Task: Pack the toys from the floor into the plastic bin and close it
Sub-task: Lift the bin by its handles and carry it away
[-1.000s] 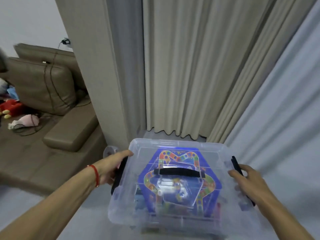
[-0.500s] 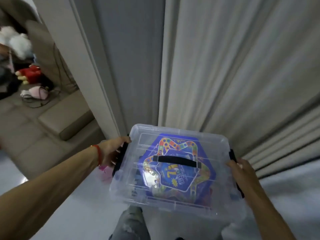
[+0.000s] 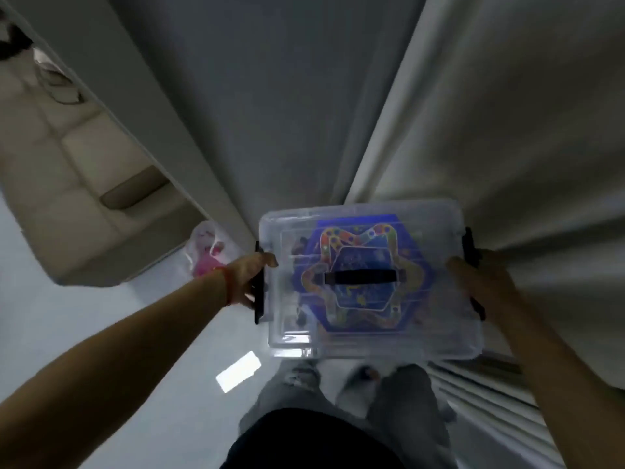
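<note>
Plastic bin lidded, toys showing through clear lid; whether latches are locked, cannot tell. Left hand and right hand gripping black side latches, fingers curled around them, carrying bin above floor. Pink bagged item lying on floor beside sofa corner, possibly unpacked.

Both arms extend forward from the near edge of the view, bare to the wrist; left forearm runs from the near left corner toward the centre, right forearm from the near right corner inward; left hand has fingers curled in a grip at its side, thumb on top, pointing right; a red band circles the left wrist; right hand mirrors it at the opposite side, fingers wrapped, knuckles up; hands level, well apart; both legs visible below, near centre; view is blurred, so individual fingertips cannot be resolved.
</note>
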The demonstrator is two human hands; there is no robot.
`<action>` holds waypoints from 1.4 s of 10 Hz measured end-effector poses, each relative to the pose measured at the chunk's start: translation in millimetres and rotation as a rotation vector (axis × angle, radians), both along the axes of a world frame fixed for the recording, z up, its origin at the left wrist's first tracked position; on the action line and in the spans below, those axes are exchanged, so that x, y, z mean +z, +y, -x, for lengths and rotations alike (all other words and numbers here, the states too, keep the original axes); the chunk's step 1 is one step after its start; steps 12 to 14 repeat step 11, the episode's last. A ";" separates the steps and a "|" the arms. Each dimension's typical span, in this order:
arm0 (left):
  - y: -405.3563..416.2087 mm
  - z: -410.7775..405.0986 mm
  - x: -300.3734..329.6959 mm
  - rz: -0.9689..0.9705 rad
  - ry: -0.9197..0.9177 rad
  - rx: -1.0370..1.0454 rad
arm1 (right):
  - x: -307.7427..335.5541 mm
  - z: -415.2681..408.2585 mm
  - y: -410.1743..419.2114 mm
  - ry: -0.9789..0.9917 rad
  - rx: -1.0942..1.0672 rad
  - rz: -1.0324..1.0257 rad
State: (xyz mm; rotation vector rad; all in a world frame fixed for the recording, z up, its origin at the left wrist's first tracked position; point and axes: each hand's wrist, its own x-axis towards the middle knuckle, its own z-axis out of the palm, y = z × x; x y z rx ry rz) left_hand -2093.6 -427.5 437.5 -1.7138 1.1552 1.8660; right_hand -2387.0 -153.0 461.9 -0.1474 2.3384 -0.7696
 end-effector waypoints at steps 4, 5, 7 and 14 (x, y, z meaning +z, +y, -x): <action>2.3 76.1 -305.0 -0.072 -0.297 0.624 | -366.3 147.3 -173.1 -0.281 0.519 -0.207; -3.9 82.7 -393.8 -0.058 -0.282 0.702 | -455.5 162.4 -200.1 -0.292 0.524 -0.223; -7.5 93.6 -501.2 -0.050 -0.259 0.724 | -572.3 168.2 -220.9 -0.194 0.441 -0.257; -34.6 107.5 -511.7 0.163 -0.243 0.701 | -548.9 169.1 -255.8 -0.093 0.433 0.081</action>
